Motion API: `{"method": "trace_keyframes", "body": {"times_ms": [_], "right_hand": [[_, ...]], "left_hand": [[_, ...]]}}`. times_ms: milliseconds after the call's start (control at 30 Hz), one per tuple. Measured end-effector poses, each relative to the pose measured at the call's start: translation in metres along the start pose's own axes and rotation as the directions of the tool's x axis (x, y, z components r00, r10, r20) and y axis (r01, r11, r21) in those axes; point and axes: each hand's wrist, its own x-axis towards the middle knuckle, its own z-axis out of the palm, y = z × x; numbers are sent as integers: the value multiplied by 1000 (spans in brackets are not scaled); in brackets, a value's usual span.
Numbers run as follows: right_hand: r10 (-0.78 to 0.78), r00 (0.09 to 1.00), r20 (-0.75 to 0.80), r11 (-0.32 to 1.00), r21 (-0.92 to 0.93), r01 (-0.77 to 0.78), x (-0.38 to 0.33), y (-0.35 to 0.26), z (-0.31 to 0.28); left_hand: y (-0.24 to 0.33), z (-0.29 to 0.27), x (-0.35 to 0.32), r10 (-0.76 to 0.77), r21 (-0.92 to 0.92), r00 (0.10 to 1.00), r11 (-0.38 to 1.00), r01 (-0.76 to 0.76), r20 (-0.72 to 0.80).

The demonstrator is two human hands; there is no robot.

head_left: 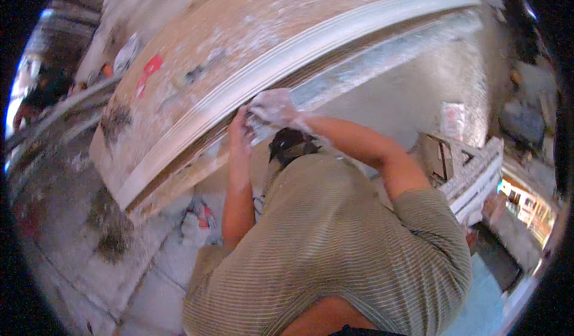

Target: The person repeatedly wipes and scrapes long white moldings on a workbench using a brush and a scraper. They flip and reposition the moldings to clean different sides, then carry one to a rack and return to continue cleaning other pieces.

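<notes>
A long white ridged moulding [263,76] lies diagonally along the edge of a wooden board, from the lower left to the upper right. My left hand [241,127] is at its near side, fingers pointing up towards it and partly blurred. Close beside it is my right hand [278,107], coated white and bunched at the moulding's near edge. Whether that white is plaster or a pale cloth I cannot make out. Along the near side of the moulding runs a pale, white-smeared strip [359,55].
A red tool-like item [152,67] and a small dark item [194,73] lie on the white-spattered board [173,43]. A pale crate-like frame [472,168] stands to my right. A crumpled bag [202,221] lies on the tiled floor [140,303] at lower left.
</notes>
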Motion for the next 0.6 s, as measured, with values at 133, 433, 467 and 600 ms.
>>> {"method": "trace_keyframes", "body": {"times_ms": [133, 433, 467, 600], "right_hand": [[-26, 998, -53, 1000, 16, 27, -15, 23, -15], [-187, 942, -280, 953, -284, 105, -125, 172, -55], [370, 905, -209, 916, 245, -318, -126, 152, -91], [669, 632, -390, 743, 336, -579, -187, 220, -117]], "left_hand": [[2, 4, 0, 33, -63, 990, 998, -25, 137], [-7, 19, -17, 7, -112, 1000, 994, -5, 16], [-16, 8, -2, 9, -135, 998, 991, -1, 54], [-15, 17, -1, -44, -159, 997, 987, 34, -62]]}}
